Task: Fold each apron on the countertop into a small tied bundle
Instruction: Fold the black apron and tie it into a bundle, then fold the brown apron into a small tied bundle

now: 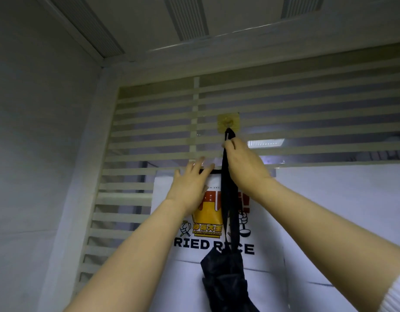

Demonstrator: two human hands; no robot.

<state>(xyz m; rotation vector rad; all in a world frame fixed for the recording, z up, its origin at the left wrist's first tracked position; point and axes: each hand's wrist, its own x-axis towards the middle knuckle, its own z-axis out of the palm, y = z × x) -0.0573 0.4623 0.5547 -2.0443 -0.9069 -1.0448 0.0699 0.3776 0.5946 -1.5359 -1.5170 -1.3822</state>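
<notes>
Pinching the black apron strap [226, 199] below the hook [228, 123], right hand [244, 167] grips; left hand [190, 188], released, touches white cloth [183, 278].

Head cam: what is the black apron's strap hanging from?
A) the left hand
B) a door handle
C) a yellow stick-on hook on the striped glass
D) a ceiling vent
C: the strap loops over the yellow hook, and the right hand pinches it just below.

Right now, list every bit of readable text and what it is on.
"RIED R CE": black letters on the white sheet, partly behind the black apron strap.
"BUDAI FRIED RICE": small banner above.
Yellow characters and red ones by the left hand: too blurred or covered to read.
</notes>
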